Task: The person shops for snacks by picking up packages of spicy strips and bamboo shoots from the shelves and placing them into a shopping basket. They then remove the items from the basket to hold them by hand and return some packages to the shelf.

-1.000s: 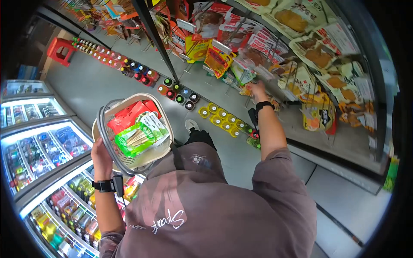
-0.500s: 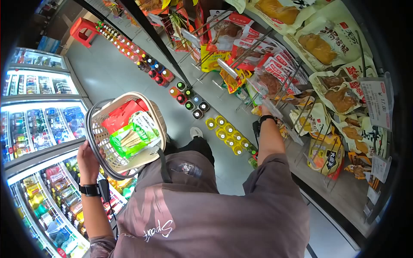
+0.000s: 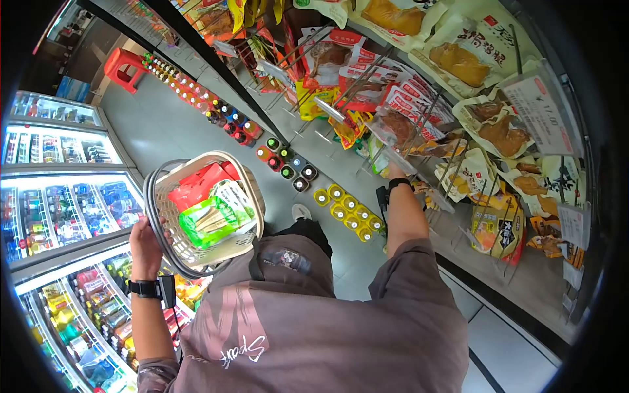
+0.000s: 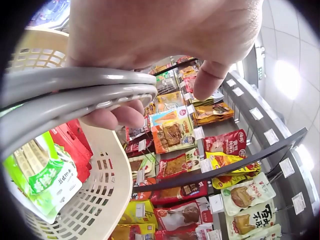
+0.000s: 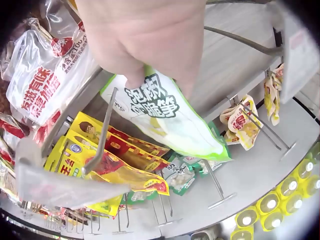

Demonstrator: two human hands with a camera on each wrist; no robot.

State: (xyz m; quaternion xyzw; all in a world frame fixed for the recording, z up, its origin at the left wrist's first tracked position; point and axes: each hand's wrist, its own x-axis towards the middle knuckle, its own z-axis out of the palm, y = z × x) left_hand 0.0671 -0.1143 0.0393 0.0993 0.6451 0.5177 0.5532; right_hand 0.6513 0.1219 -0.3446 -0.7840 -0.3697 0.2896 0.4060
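Change: right hand [image 5: 150, 40] was in plain sight a second ago, now partly behind a clear price tag [image 3: 400, 160] in head view. Thumb and finger look to be pinching the top of the green-and-white pouch [image 5: 175, 130], 2 o'clock in head view. Suggests grasp made; can't tell if pouch is unhooked. In the way, right wrist view: metal hook [image 5: 104, 135] at 9 o'clock, yellow packets [image 5: 117, 167] at 8. Left hand [image 3: 143, 242] as before, curled round basket handles [image 4: 75, 90]; basket [image 4: 120, 165] at 9 o'clock in head view, red packs [image 3: 203, 182] inside. Yellow bottles [image 3: 352, 223], 7 o'clock of pouch.
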